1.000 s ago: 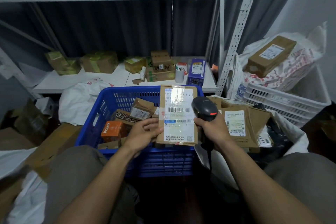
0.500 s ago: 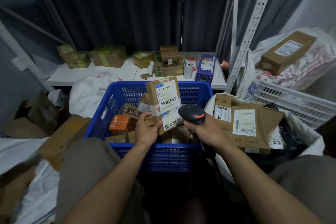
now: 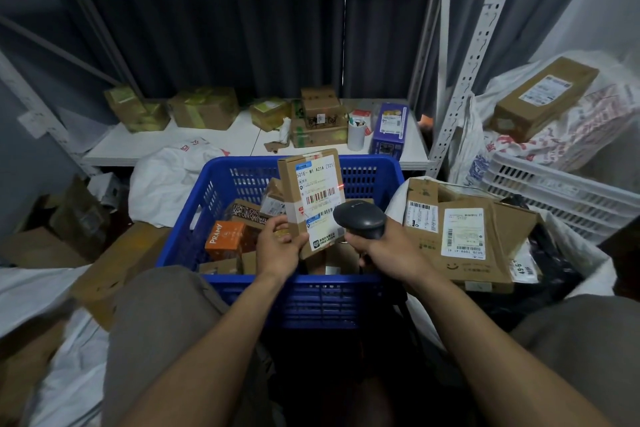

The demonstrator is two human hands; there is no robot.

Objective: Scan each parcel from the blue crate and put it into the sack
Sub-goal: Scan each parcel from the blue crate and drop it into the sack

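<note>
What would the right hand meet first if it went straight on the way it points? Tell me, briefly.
Most likely the parcel that the left hand holds over the blue crate: the right hand aims the scanner at its label, where a red dot shows. Depth is unclear.

The parcel (image 3: 313,191), held flat-on a second ago, now stands turned and tilted above the middle of the blue crate (image 3: 301,302), the left hand (image 3: 278,248) having slipped down to its lower left corner. The scanner (image 3: 360,220) in the right hand (image 3: 384,253) has crossed the parcel's lower right corner; a red light (image 3: 341,186) now marks the label's right edge
</note>
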